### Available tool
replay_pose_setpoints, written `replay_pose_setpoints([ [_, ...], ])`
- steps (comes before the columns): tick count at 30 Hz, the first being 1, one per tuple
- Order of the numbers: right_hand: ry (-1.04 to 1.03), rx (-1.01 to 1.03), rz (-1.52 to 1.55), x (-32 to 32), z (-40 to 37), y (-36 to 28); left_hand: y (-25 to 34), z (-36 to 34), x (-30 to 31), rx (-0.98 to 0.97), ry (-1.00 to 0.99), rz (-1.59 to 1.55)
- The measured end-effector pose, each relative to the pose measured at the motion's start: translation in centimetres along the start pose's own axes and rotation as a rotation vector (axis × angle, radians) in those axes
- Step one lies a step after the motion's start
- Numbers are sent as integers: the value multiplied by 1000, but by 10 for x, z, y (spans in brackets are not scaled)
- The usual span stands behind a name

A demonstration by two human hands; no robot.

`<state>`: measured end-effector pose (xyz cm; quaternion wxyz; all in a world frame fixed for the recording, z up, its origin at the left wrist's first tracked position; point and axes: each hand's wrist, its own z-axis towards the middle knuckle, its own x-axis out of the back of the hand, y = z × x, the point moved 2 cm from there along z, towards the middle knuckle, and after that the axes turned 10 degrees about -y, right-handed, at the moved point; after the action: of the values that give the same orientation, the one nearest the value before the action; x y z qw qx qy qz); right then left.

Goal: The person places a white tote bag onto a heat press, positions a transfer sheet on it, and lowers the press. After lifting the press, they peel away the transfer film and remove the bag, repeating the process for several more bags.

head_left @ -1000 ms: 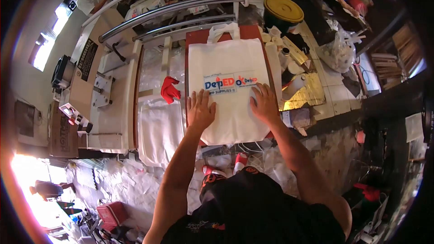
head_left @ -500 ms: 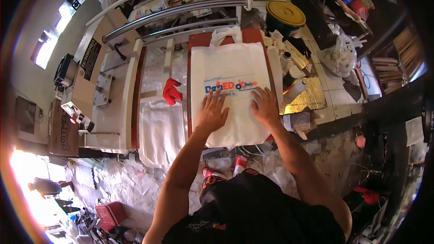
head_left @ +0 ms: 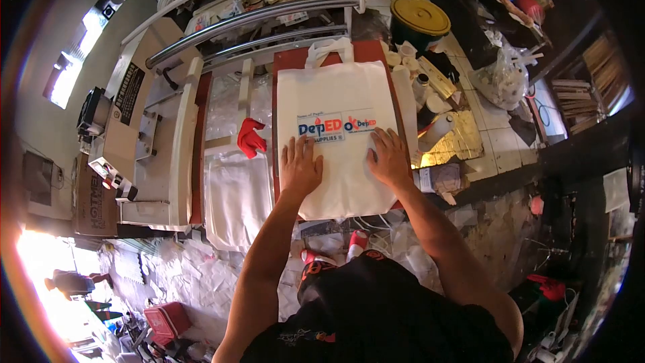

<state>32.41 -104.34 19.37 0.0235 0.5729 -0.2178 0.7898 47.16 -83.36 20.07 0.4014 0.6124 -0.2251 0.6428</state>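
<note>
A white tote bag (head_left: 342,191) lies flat on a red platen (head_left: 368,51), its handles at the far end. Across its middle sits a printed sheet (head_left: 324,128) with blue and red "DepED" lettering. My left hand (head_left: 300,167) rests palm down on the bag's left side, fingers stretched, tips by the print's lower left corner. Flat on the right side lies my right hand (head_left: 390,159), fingers spread, just below the smaller red and blue print. Neither hand grips anything. A red glove (head_left: 251,138) lies left of the bag.
A heat press machine (head_left: 141,121) with metal rails (head_left: 255,20) stands left and behind. White bags (head_left: 238,195) lie beside the platen. To the right are a yellow-lidded bucket (head_left: 420,17), bottles and gold foil (head_left: 463,141). Paper scraps (head_left: 215,275) cover the floor.
My left hand has slid left and toward me, off the print, uncovering its lettering. My right hand stays almost in place on the bag. The view has shifted slightly.
</note>
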Motion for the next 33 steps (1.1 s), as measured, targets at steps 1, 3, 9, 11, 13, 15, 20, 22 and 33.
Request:
replay_pose_setpoints([
  [1, 1, -1, -2, 0, 0, 0, -2, -3, -1, 21, 20, 0],
  [3, 0, 6, 4, 0, 0, 0, -4, -6, -3, 22, 39, -16],
  [9, 29, 32, 10, -2, -1, 1, -7, -10, -5, 30, 82, -36],
  [11, 23, 21, 10, -3, -1, 1, -8, -10, -8, 26, 92, -37],
  [13, 30, 32, 15, -1, -1, 1, -8, -11, -8, 31, 91, -32],
  [15, 21, 25, 21, 0, -1, 0, -8, -11, -9, 35, 87, -32],
  [20, 13, 21, 14, -3, 0, 0, -11, -11, -8, 48, 62, -44],
  [22, 2, 21, 12, -2, -1, 0, -12, -12, -4, 52, 43, -91],
  [33, -31, 9, -10, 2, 1, 0, -256, -143, 175, 421, 575, 275],
])
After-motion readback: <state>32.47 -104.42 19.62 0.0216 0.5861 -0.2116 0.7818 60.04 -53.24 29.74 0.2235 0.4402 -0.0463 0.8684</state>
